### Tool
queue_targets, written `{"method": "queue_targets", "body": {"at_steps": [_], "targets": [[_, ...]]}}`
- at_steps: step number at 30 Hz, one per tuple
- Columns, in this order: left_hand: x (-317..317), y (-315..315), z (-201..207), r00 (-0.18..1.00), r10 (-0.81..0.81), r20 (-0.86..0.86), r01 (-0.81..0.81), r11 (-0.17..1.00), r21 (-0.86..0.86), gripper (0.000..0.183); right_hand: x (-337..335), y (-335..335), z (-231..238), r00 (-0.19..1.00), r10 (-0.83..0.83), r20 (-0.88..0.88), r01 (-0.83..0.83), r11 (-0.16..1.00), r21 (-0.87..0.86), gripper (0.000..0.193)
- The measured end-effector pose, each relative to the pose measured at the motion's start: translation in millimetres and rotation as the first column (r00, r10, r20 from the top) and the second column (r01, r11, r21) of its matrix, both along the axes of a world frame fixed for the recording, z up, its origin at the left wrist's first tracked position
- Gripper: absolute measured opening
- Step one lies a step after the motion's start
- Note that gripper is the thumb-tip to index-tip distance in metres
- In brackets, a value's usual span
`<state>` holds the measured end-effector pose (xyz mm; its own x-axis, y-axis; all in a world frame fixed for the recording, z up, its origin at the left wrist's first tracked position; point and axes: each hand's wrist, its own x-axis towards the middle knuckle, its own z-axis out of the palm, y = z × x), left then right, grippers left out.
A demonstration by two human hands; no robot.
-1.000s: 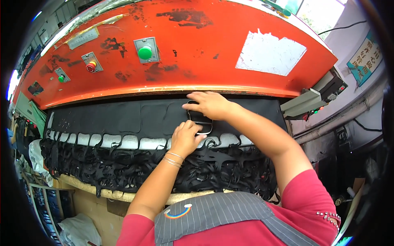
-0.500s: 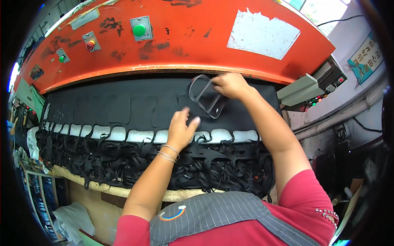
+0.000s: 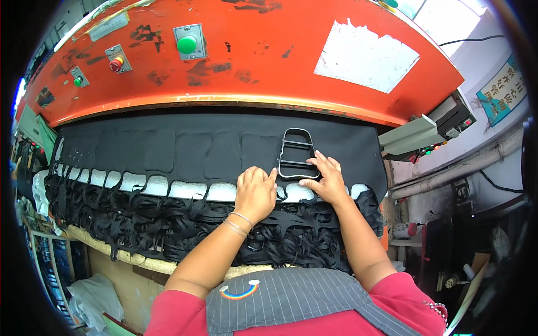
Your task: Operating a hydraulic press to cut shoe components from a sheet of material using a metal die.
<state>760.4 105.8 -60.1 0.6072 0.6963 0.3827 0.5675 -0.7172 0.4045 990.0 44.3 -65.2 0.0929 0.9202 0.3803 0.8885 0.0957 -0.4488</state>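
Note:
A metal cutting die [image 3: 296, 163], a rounded trapezoid frame with two crossbars, lies flat on the black sheet material [image 3: 204, 123]. My right hand [image 3: 327, 180] grips its lower right corner, thumb at the near edge and fingers along the right side. Close to the die's lower left corner is my left hand [image 3: 255, 193], its fingers extended over the sheet and not wrapped round anything. The index fingertip comes up to the frame; whether it touches cannot be made out. Rounded outlines mark the sheet left of the die.
An orange machine beam [image 3: 252, 67] with push buttons [image 3: 186, 45] spans the far side. Tangled black offcut strips [image 3: 168, 224] hang along the near edge, with pale rounded gaps [image 3: 188, 190] above them. A control box [image 3: 448, 126] with small lights stands at the right.
The die, held raised and tilted in my right hand before, now lies flat on the sheet. My right hand came nearer and lower; my left hand shifted slightly right and down.

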Motion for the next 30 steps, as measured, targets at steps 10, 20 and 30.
{"method": "queue_targets", "body": {"at_steps": [10, 20, 30], "targets": [[-19, 22, 2, 0.994, -0.072, 0.085, 0.075, 0.997, -0.034, 0.044, -13, 15, 7, 0.994, 0.009, 0.108, -0.015, 0.998, 0.054, 0.071], [-312, 252, 43, 0.601, 0.6, 0.528, -0.68, 0.731, -0.058, 0.066, -151, 59, 132, 0.969, 0.221, 0.112, -0.248, 0.849, 0.467, 0.053], [-514, 288, 174, 0.494, 0.506, 0.707, -0.407, 0.853, -0.326, 0.071, -255, 146, 199, 0.978, 0.208, -0.03, -0.138, 0.741, 0.657, 0.025]]}}
